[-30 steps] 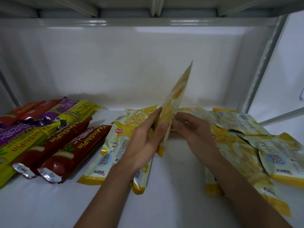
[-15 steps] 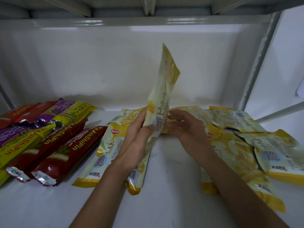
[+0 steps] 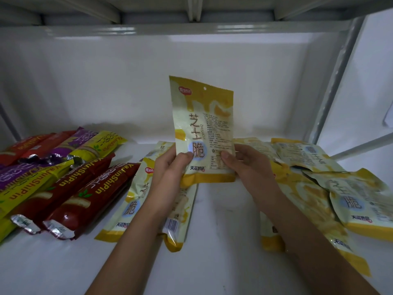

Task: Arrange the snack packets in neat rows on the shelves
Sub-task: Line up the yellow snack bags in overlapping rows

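Head view: yellow snack packet (image 3: 202,128) upright above shelf (image 3: 223,209) centre; left hand (image 3: 170,165), right hand (image 3: 244,162) pinching lower corners; likely light, crinkly, slippery film, brittle contents; best held by sealed edges.

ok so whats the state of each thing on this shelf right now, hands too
held yellow packet: upright, front facing the camera, gripped at its lower corners
left hand: grips the packet's lower left corner
right hand: grips the packet's lower right corner
yellow packets under the left arm: lying flat
yellow packets on the right: flat, overlapping, untidy
long red, purple and yellow packets: flat, side by side, at a slant
shelf: bare in the middle
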{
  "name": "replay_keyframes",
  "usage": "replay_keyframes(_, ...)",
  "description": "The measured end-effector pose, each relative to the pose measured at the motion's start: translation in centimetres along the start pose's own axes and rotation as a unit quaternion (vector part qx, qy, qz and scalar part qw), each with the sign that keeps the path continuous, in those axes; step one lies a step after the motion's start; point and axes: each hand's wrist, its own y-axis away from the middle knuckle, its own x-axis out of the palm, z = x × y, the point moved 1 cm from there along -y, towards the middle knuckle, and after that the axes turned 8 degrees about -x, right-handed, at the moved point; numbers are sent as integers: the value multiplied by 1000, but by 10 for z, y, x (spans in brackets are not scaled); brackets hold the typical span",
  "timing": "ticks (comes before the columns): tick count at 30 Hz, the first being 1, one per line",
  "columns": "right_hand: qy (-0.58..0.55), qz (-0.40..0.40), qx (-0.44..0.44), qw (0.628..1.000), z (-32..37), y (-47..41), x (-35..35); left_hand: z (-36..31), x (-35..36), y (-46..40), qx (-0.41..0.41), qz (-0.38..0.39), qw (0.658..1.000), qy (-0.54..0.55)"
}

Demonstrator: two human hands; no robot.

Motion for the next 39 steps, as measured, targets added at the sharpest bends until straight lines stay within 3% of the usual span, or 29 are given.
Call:
replay_keyframes(4, 21, -33, 1, 999, -2, -1, -1, 1, -1, -3, 4, -22, 998, -53)
replay_keyframes(9, 32, -38, 3, 999, -3, -1, -1, 0, -2, -3, -18, 14, 998, -55)
replay_keyframes(18, 10, 61, 30, 998, 4, 5, 3, 8, -6, -10, -41, 9, 996, -79)
replay_keyframes(26, 44, 28, 14, 999, 11, 5, 2, 10, -9, -14, -58, 3, 998, -35)
replay_keyframes(32, 36, 75, 38, 996, 10, 7, 3, 13, -12, -17, -44, -10, 997, -56)
replay_keyframes(39, 20, 79, 37, 996, 12, 9, 2, 11, -13, -18, -88, 14, 996, 21)
